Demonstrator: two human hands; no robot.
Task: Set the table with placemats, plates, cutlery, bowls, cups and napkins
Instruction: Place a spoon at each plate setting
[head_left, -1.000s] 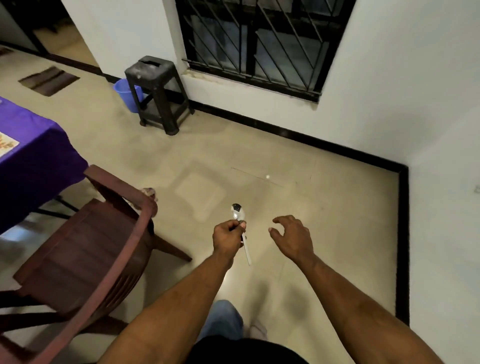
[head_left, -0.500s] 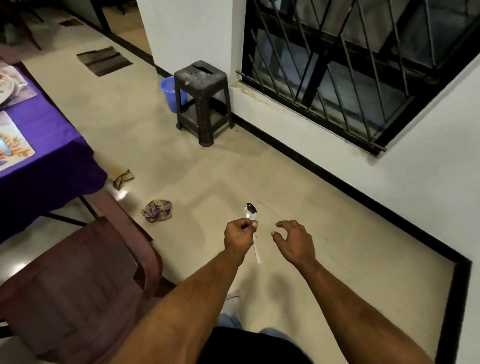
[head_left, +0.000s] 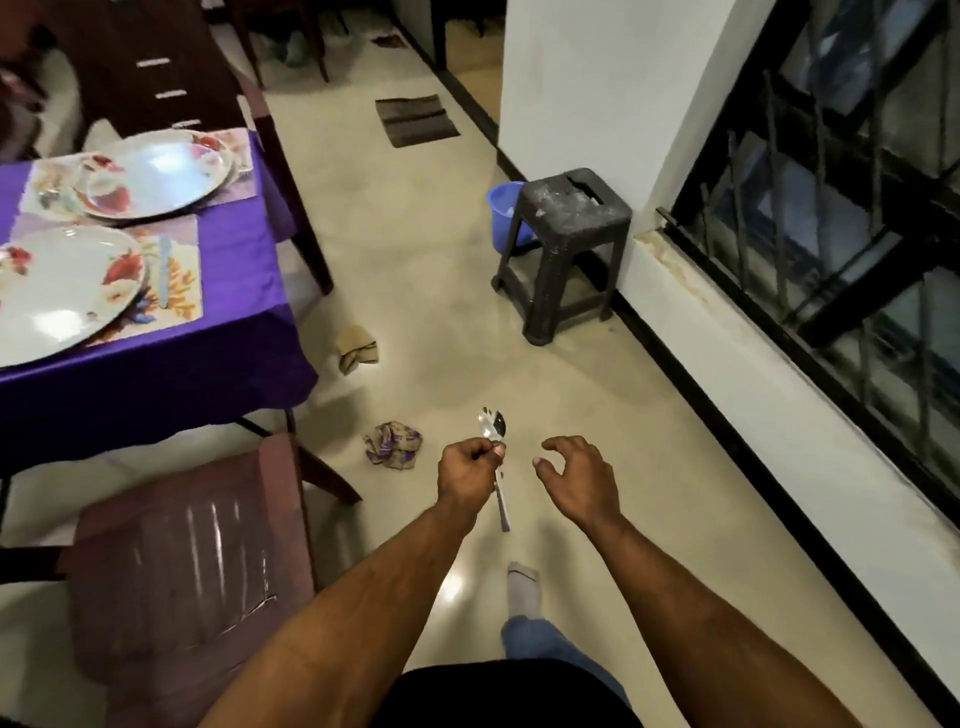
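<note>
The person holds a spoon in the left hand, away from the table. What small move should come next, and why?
Probably carry the spoon left to the table and lay it beside the near plate. The left hand grips it over the floor, and no cutlery can be seen on that plate's placemat. The right hand holds nothing.

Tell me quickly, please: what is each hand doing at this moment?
Left hand: closed, gripping a spoon, bowl end up.
Right hand: open, fingers loosely curled, holding nothing.
</note>
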